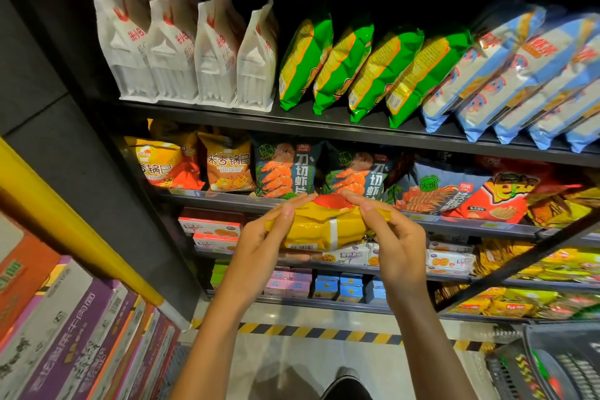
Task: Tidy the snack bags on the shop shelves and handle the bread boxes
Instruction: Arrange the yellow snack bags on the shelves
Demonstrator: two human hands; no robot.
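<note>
A yellow and red snack bag [326, 226] is held level in front of the second shelf, its back seam facing me. My left hand [263, 237] grips its left end and my right hand [394, 237] grips its right end, fingers curled round the edges. Behind the bag stand blue prawn-chip bags [285, 169] and orange rice-crust bags [229, 164] on the second shelf [207, 196]. The top shelf holds white bags [168, 49], green bags [350, 65] and pale blue bags [506, 75], all leaning in rows.
Lower shelves carry flat biscuit boxes [211, 227] and small pink and blue cartons [324, 286]. Purple and orange boxes [74, 334] fill a rack at the left under a yellow rail [65, 227]. A dark shopping basket [552, 364] sits at bottom right. Hazard tape [324, 333] marks the floor.
</note>
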